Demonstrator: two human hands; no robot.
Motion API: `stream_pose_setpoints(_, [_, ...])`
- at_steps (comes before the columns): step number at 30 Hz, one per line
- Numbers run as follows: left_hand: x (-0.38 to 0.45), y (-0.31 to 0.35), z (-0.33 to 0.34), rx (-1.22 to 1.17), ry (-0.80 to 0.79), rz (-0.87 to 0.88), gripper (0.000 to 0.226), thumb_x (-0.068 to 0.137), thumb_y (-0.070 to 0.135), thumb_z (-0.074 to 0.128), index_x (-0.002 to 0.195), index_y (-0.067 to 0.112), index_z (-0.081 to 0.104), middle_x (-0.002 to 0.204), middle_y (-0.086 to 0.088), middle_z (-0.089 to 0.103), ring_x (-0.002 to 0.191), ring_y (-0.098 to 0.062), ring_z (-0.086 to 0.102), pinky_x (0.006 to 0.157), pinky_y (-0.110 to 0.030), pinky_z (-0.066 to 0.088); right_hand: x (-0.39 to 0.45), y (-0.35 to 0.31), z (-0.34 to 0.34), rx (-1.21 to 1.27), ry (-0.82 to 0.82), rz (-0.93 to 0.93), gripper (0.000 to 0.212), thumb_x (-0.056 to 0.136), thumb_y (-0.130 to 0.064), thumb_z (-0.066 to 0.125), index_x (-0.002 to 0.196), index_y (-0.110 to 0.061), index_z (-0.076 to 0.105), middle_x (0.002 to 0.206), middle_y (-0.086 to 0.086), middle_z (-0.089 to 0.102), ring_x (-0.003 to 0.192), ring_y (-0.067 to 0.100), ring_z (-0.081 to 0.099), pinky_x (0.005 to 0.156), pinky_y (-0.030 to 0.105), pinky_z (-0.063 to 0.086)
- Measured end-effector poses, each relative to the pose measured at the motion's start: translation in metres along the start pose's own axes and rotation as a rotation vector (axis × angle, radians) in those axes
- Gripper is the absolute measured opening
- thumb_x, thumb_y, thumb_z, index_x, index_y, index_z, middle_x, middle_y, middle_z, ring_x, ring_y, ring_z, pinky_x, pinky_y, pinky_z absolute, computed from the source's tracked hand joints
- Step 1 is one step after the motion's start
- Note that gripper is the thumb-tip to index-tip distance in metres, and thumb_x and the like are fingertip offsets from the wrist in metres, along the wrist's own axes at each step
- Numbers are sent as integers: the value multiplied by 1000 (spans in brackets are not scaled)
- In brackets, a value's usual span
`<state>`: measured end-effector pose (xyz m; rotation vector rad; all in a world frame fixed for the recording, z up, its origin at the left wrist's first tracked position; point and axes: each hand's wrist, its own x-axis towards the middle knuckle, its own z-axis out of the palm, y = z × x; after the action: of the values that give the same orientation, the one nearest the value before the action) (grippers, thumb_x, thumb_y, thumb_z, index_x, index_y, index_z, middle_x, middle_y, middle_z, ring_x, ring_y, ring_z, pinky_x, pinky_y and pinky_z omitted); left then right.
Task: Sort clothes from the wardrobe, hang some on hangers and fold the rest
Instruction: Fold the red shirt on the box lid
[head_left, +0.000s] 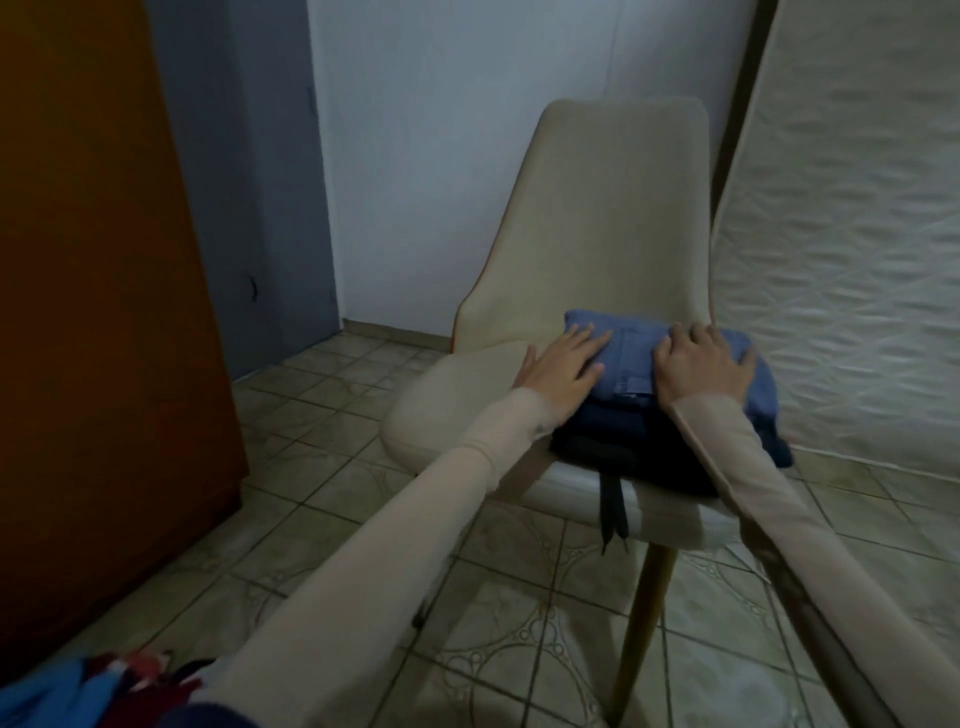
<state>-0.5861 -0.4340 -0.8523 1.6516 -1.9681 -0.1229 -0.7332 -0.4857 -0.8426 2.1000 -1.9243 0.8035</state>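
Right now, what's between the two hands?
In the head view, only the folded blue jeans show between the left hand and right hand; both rest on them.

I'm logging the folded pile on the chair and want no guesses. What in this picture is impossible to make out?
Head view only:
- Dark garments under the blue folded garment: their number and kind are lost in shadow and under the left hand and right hand.
- Colourful clothes, bottom left: cut off by the edge, blurred.
- Chair legs: only one front leg shows.
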Motion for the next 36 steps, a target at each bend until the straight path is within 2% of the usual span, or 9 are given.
stream_pose_setpoints(4, [-40,-37,-17,-68,69,-44,47,100,19,38,146,15,28,155,-5,22,143,-19,20,116,-41,17,-19,-24,-7,60,81,-60,40,101,-26,28,134,-9,43,146,15,33,138,24,24,109,66,3])
stream_pose_setpoints(7, [-80,-69,-30,-43,84,-159,46,100,20,40,145,18,32,154,-2,26,141,-18,23,115,-33,20,-43,-56,-7,119,129,-182,42,101,-24,31,140,-11,37,154,10,20,142,22,18,109,64,2])
stream_pose_setpoints(11, [-138,-117,-49,-131,100,-368,44,96,15,45,140,16,41,147,-5,38,135,-22,35,108,-29,28,-77,-112,3,206,168,-407,42,98,-22,35,138,-9,42,153,9,26,141,22,25,112,56,1])
stream_pose_setpoints(15, [-196,-163,-71,-137,112,-578,42,96,16,48,137,16,43,142,-7,43,129,-22,42,102,-24,33,-120,-172,19,301,-9,-556,45,100,-24,34,143,-13,33,155,5,23,140,20,25,111,40,16])
stream_pose_setpoints(22, [-298,-221,-100,-123,67,-844,37,97,16,47,133,13,47,141,-8,44,128,-23,42,94,-20,33,-211,-245,68,272,-376,-745,44,101,-29,30,143,-17,31,148,1,33,122,26,47,96,35,38])
stream_pose_setpoints(30, [-384,-292,-91,-102,-39,-1053,34,98,14,43,131,14,50,136,-7,48,120,-21,49,81,-17,38,-301,-315,158,233,-801,-797,43,100,-26,34,142,-18,33,141,4,43,121,23,48,98,33,42])
stream_pose_setpoints(33, [-398,-314,-81,-95,-72,-1110,37,100,16,41,136,9,45,140,-11,44,122,-24,47,88,-20,39,-326,-334,190,185,-920,-817,43,99,-26,35,142,-18,33,141,5,43,122,23,48,98,34,43])
stream_pose_setpoints(34, [-401,-322,-76,-96,-84,-1134,38,100,16,41,136,7,44,138,-12,46,117,-23,50,88,-22,41,-333,-339,199,171,-953,-825,44,100,-26,35,142,-17,32,141,5,42,122,22,47,98,34,43])
stream_pose_setpoints(36, [-407,-341,-63,-111,-137,-1161,35,99,14,41,132,6,48,122,-11,55,89,-14,55,70,-20,43,-344,-350,215,149,-1006,-829,43,99,-27,36,141,-17,33,141,6,42,124,22,46,99,33,42])
